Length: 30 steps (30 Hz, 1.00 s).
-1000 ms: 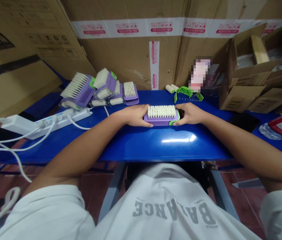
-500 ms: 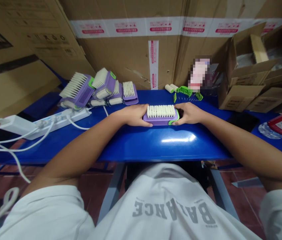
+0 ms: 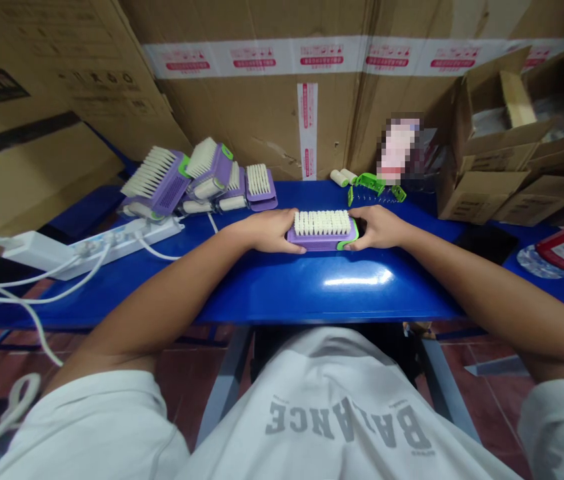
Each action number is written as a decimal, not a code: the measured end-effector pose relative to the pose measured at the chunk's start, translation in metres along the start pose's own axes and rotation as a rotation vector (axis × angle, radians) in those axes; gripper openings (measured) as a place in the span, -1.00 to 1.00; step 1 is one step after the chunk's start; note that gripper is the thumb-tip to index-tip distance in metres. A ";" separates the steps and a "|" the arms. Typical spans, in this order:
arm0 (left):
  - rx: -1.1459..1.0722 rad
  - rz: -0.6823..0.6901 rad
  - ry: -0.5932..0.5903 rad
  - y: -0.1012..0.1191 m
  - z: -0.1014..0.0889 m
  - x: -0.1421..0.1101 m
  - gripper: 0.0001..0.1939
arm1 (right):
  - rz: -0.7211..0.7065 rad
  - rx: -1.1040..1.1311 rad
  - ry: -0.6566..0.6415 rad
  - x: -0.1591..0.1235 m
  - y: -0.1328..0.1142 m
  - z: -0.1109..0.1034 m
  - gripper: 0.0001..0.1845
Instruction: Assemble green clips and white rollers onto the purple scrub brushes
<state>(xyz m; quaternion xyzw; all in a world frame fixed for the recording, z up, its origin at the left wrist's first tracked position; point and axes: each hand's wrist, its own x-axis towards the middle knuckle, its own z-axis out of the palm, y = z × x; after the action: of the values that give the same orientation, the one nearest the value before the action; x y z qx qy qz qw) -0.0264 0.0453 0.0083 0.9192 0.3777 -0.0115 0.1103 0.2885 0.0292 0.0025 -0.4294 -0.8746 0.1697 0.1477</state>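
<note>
A purple brush (image 3: 323, 230) with cream bristles facing up and a green piece at its right end lies level at the middle of the blue table (image 3: 272, 287). My left hand (image 3: 276, 231) grips its left end, thumb along the near side. Around the right end, by the green piece, close the fingers and thumb of my right hand (image 3: 377, 228). Both palms hide the ends of the brush. Behind my right hand are a green plastic frame with small metal pins (image 3: 372, 183) and two cream rollers (image 3: 343, 177).
Several more purple brushes (image 3: 162, 183) are heaped at the back left. A white power strip (image 3: 117, 247) with cables lies before them. Open cardboard boxes (image 3: 497, 147) stand at the right, near a water bottle (image 3: 562, 250) on its side. Large cartons (image 3: 252, 100) wall the back.
</note>
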 end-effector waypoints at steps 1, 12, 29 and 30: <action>0.012 -0.020 -0.001 0.001 -0.001 0.000 -0.02 | 0.006 -0.001 0.001 0.000 0.000 0.000 -0.31; 0.033 -0.038 0.014 0.004 -0.001 0.000 -0.03 | 0.010 -0.020 0.021 0.001 -0.001 0.001 -0.32; 0.034 -0.055 0.004 0.006 -0.003 -0.001 -0.02 | 0.008 -0.001 0.018 0.000 -0.002 0.001 -0.31; 0.035 -0.051 0.006 0.006 -0.003 -0.001 -0.02 | 0.006 0.000 0.019 0.000 -0.002 0.001 -0.31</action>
<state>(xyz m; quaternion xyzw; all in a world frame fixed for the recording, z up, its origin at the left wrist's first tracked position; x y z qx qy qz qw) -0.0230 0.0409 0.0123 0.9111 0.4012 -0.0182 0.0927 0.2866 0.0281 0.0026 -0.4337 -0.8719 0.1659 0.1552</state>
